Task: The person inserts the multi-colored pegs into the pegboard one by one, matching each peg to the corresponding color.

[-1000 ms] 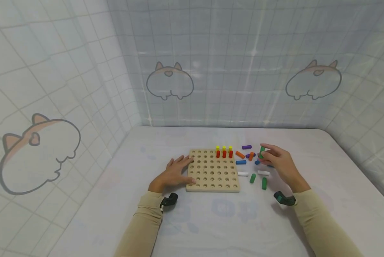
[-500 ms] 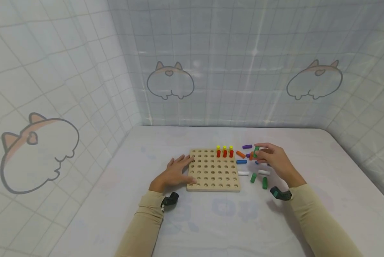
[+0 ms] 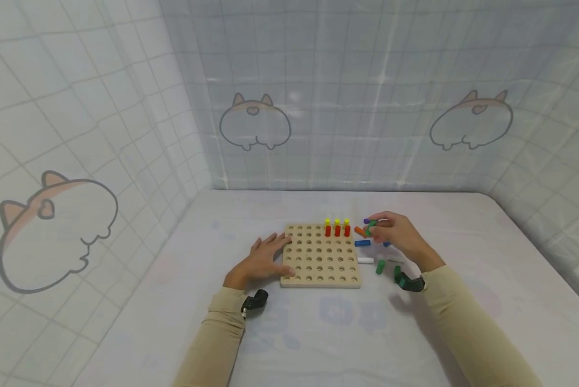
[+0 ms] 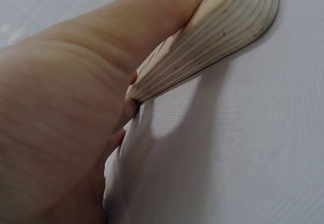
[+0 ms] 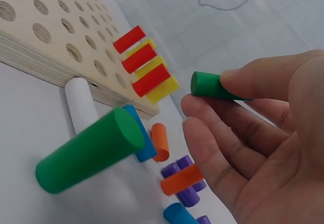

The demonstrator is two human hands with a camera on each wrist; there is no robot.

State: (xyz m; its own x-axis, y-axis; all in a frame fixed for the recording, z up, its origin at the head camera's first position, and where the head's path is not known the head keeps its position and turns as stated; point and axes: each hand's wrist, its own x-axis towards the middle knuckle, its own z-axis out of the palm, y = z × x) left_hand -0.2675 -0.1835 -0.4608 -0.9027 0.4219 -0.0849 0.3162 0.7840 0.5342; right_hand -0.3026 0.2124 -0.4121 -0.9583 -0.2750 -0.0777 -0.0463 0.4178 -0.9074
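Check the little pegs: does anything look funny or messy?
In the right wrist view, an orange cylindrical peg lies crosswise over purple cylindrical pegs. It looks odd because it's piled on them, not beside them. Nothing looks broken.

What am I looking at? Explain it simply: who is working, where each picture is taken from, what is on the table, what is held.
No robot here: a person works bare-handed. The wide picture comes from a camera worn on the head, looking forward and down; the close-ups come from the wrist cameras. On the table is a wooden pegboard with rows of round holes. Three red pegs and three yellow pegs stand toward its far right corner. Scattered to its right are loose white pegs, blue pegs, orange pegs, purple pegs and green pegs. The left hand rests on the pegboard's left side. The right hand holds another green peg between thumb and fingers.
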